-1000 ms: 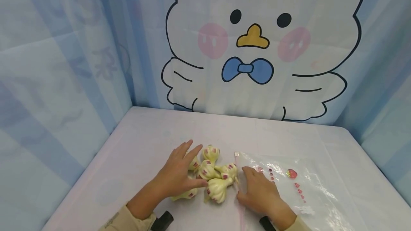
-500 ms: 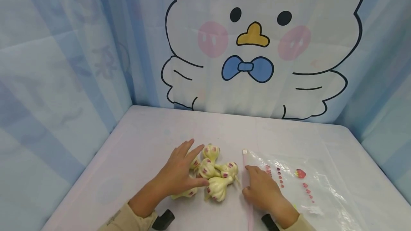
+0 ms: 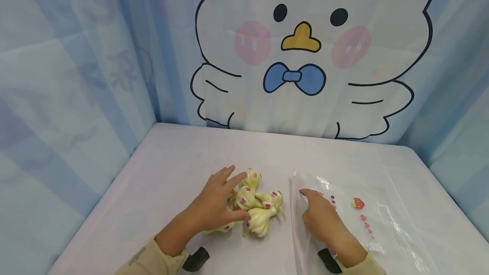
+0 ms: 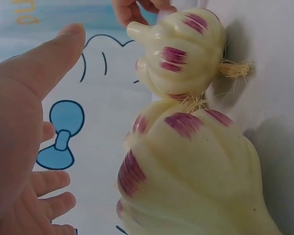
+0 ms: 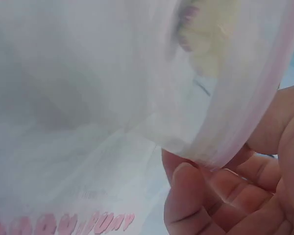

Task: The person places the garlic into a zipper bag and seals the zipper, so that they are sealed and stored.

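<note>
In the head view, a cluster of glossy cream-coloured garlic bulbs with purple streaks (image 3: 247,199) lies on the white-covered desk (image 3: 183,152). The left hand (image 3: 214,207) reaches over the left side of the cluster, thumb and fingers spread wide, holding nothing and hiding part of the bulbs there. To the right of the cluster lies a clear plastic bag (image 3: 382,220) with red heart and strawberry prints and a pale pink strip along the edge nearest the bulbs. The right hand (image 3: 322,217) is at that edge, to the right of the cluster. Both arms wear beige sleeves (image 3: 150,261). Beyond the cluster, past the desk's far edge, hangs a pale fabric backdrop (image 3: 286,113) printed with a white bird in a blue bow tie.

In the left wrist view, a gap shows between the left hand's raised thumb and the cluster, and the bulbs have straw-coloured, bristly roots. Fingertips of the right hand show past the upper bulb of the cluster.

In the right wrist view, the right hand pinches the bag's pink-edged lip between thumb and curled fingers. Part of the cluster shows blurred through the film, and pink lettering (image 5: 108,223) crosses the bag away from the cluster.
</note>
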### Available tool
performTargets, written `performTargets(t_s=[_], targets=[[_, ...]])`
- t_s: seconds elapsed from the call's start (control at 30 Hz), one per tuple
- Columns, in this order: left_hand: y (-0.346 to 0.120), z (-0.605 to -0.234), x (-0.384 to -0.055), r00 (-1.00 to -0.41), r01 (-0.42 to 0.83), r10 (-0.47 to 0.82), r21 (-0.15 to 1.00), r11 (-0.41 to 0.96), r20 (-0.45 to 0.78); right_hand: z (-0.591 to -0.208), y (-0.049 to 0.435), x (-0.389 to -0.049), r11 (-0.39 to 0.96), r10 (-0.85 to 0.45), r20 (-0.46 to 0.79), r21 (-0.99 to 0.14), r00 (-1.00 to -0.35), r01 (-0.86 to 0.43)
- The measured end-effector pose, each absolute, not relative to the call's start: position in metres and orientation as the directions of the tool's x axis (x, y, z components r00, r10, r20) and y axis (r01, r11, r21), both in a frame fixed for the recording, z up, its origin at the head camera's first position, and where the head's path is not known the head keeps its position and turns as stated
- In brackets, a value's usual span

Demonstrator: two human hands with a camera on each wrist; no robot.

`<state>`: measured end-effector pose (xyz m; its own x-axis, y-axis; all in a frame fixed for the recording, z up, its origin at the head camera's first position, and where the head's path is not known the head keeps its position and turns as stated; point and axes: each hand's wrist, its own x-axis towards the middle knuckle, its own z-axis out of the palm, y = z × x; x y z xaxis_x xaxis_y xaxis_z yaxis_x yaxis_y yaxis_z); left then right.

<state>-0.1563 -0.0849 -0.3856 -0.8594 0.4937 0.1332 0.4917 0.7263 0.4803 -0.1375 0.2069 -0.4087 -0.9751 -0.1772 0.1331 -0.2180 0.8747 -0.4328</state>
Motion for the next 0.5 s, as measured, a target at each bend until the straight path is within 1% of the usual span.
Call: performTargets(t_s=[0.1, 0.2, 0.33, 0.5], targets=[[-0.081, -0.387, -0.157, -0.85, 0.503, 0.508, 0.51, 0.698, 0.144, -0.406, 0.21, -0.136, 0.882, -0.185, 0.165, -0.406, -0.969, -0.237], [-0.076, -0.387, -0.157, -0.828, 0.536, 0.531, 0.532, 0.656, 0.179, -0.402, 0.213, -0.135, 0.889, -0.176, 0.174, -0.395, -0.969, -0.232], [-0.066, -0.385, -0.159, -0.799, 0.579, 0.56, 0.534, 0.616, 0.22, -0.395, 0.216, -0.134, 0.884, -0.155, 0.164, -0.418, -0.974, -0.211], [-0.051, -0.381, -0.16, -0.807, 0.548, 0.564, 0.58, 0.603, 0.176, -0.386, 0.221, -0.133, 0.891, -0.169, 0.193, -0.389, -0.967, -0.233]])
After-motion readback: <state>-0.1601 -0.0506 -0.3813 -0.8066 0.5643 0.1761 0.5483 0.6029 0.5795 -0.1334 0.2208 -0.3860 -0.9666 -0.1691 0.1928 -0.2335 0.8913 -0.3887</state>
